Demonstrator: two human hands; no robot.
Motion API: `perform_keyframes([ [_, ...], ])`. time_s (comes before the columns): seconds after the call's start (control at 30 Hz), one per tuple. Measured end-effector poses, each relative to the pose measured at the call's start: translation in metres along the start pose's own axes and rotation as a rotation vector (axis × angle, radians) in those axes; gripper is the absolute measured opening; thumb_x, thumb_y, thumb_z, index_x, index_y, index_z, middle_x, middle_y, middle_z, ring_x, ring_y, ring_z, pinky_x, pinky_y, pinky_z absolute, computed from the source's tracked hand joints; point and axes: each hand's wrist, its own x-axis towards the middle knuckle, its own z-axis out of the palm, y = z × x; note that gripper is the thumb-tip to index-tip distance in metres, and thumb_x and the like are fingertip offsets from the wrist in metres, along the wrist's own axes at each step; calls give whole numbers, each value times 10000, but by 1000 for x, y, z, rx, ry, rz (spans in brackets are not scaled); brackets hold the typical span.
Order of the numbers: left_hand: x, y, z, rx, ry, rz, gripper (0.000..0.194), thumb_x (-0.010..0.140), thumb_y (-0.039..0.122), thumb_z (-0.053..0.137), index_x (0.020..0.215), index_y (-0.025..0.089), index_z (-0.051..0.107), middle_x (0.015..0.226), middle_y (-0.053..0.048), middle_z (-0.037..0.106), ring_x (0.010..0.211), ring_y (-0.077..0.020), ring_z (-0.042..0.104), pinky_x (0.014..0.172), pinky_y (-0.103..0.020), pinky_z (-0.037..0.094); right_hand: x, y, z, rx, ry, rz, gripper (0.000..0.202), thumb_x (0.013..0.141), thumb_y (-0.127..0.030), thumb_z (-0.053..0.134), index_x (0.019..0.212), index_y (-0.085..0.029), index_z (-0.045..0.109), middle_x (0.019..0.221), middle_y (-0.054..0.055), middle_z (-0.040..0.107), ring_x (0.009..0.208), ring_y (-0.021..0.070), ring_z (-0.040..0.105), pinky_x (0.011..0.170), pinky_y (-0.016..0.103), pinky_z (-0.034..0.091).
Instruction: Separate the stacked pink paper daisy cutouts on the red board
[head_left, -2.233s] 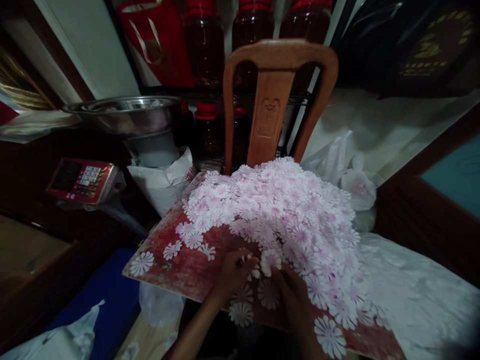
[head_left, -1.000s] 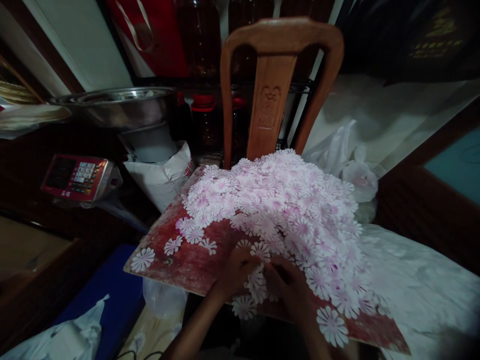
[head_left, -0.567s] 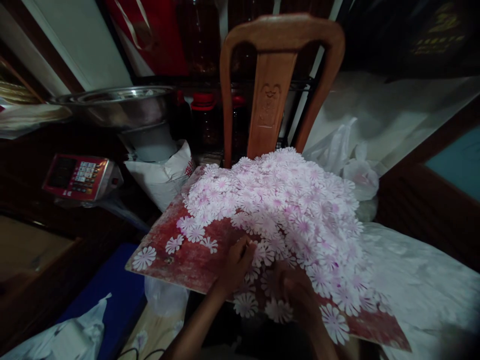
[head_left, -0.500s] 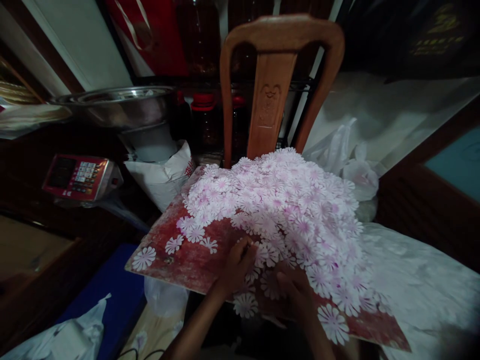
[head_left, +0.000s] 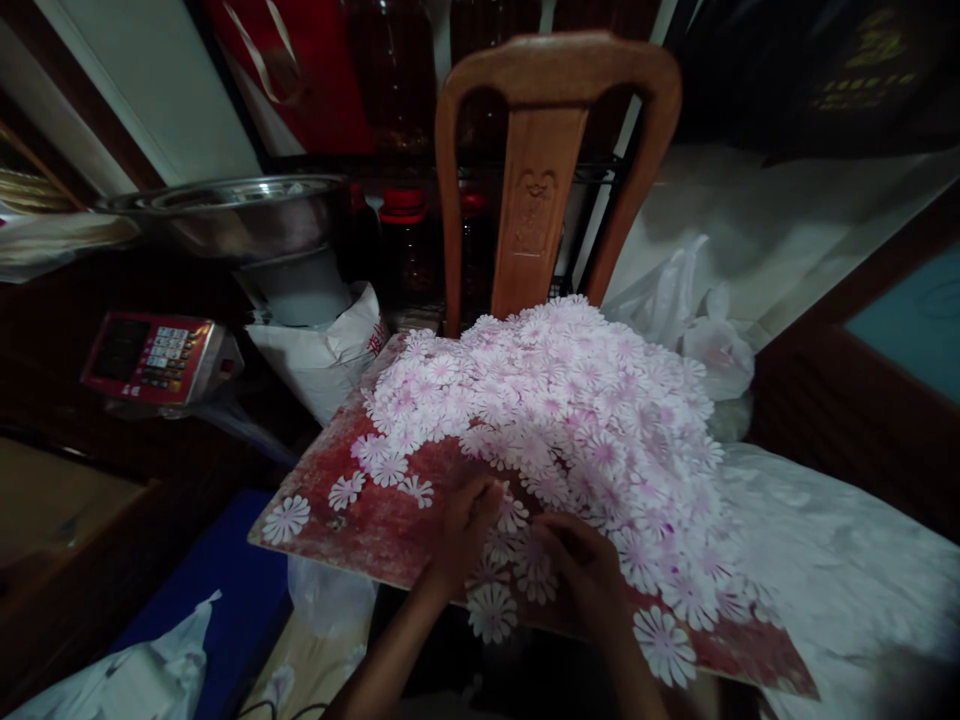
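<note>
A large heap of white flower cutouts [head_left: 570, 390] with pale purple centres covers much of a worn red board [head_left: 390, 535]. At the heap's near edge, my left hand [head_left: 466, 525] has its fingers pinched together at the edge of a single flower cutout [head_left: 511, 513]. Just right of it, my right hand [head_left: 583, 560] is closed with thumb and forefinger together beside the same flower; what lies between these fingertips is too dark to make out. Below and between the hands lie several loose flowers, one of them [head_left: 492, 611] at the board's front edge.
A carved wooden chair back [head_left: 540, 180] rises behind the heap. To the left are a red scale display [head_left: 146, 355], a steel basin [head_left: 247, 215] and a white sack [head_left: 322, 365]. White plastic bags [head_left: 716, 350] and a pale sheet [head_left: 832, 560] lie to the right.
My right hand has moved slightly up and left, closer to my left hand, its fingers drawing together. The flower near the left fingertips has shifted left.
</note>
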Motion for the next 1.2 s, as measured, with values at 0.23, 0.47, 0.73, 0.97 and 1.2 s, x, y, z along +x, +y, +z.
perform_keyframes([
  [0.23, 3, -8, -3, -15, 307, 29, 366, 784, 454, 468, 909, 143, 614, 876, -24, 626, 794, -59, 539, 747, -147, 426, -1, -1, 2, 66, 15, 20, 309, 751, -384, 636, 976, -174, 606, 887, 49, 634, 839, 160, 596, 775, 263, 481],
  [0.47, -17, -7, -30, 85, 354, 123, 285, 757, 380, 544, 917, 173, 657, 1001, -33, 633, 965, -87, 559, 901, -175, 427, -2, -11, 7, -169, 33, -181, 308, 768, -284, 611, 1067, -224, 568, 1030, 40, 570, 918, 147, 557, 825, 263, 460],
  [0.73, -79, -16, -57, -72, -211, 15, 731, 778, 562, 393, 1381, 176, 248, 800, -52, 637, 722, -90, 571, 696, -185, 457, 0, -6, 6, 194, -1, 4, 362, 748, -295, 652, 1076, -208, 526, 933, 45, 612, 833, 138, 597, 743, 236, 494],
  [0.97, -52, -14, -43, 442, -48, 103, 351, 796, 437, 455, 1020, 211, 604, 949, -57, 596, 889, -105, 501, 824, -235, 408, -6, -4, 0, 410, -251, 36, 339, 702, -218, 705, 1007, -198, 559, 856, 38, 636, 724, 133, 623, 652, 238, 511],
  [1.2, -39, -11, -38, 700, -173, 297, 267, 777, 428, 496, 800, 189, 613, 966, -35, 560, 967, -125, 416, 866, -274, 336, -10, -4, -2, 253, -237, 22, 184, 798, -310, 604, 933, -185, 621, 785, 40, 648, 682, 129, 610, 652, 243, 485],
])
